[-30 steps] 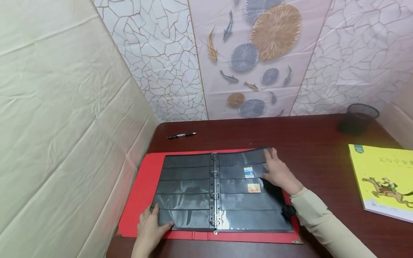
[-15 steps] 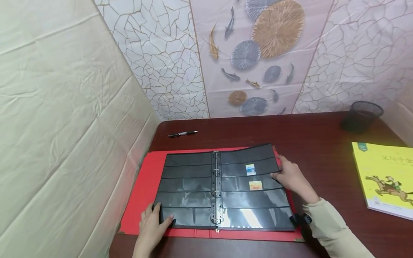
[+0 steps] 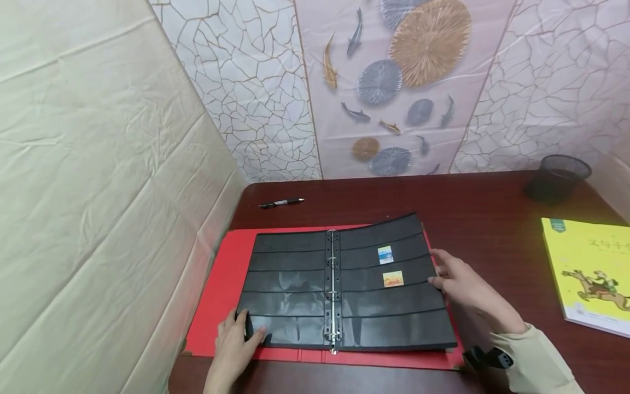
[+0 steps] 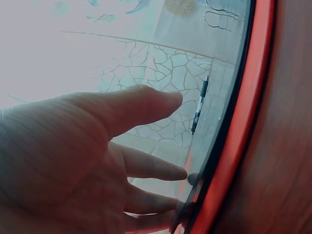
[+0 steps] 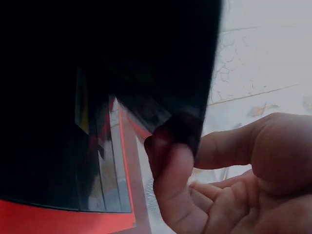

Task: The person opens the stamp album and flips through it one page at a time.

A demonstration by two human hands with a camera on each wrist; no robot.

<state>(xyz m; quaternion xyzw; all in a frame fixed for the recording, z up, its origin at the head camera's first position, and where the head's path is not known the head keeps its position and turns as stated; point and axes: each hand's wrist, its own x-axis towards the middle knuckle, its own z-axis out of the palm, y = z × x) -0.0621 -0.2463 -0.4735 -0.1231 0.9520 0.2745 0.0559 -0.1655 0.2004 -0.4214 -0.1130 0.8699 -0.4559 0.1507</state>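
A red ring binder [image 3: 216, 295] lies spread out with black pocket pages. My right hand [image 3: 465, 284] pinches the outer edge of the right-hand page [image 3: 389, 306], which is lifted and bowed; in the right wrist view, thumb and index finger [image 5: 175, 185] close on its dark edge. A blue-and-white stamp [image 3: 385, 254] and a yellow-orange stamp [image 3: 393, 279] sit in that page's pockets. My left hand [image 3: 231, 342] rests with spread, relaxed fingers at the lower outer corner of the left-hand page [image 3: 285, 303], where no stamps show.
A pen [image 3: 281, 203] lies behind the binder on the dark red table [image 3: 443, 200]. To the right is a yellow book [image 3: 590, 257] with a horse-and-rider drawing. A black mesh cup [image 3: 556, 180] stands at the back right. Fabric walls enclose the left and back.
My right hand has shifted right and down along the page edge, from the page's upper corner to mid-edge. The right-hand page has risen at its outer side. My left hand stays put.
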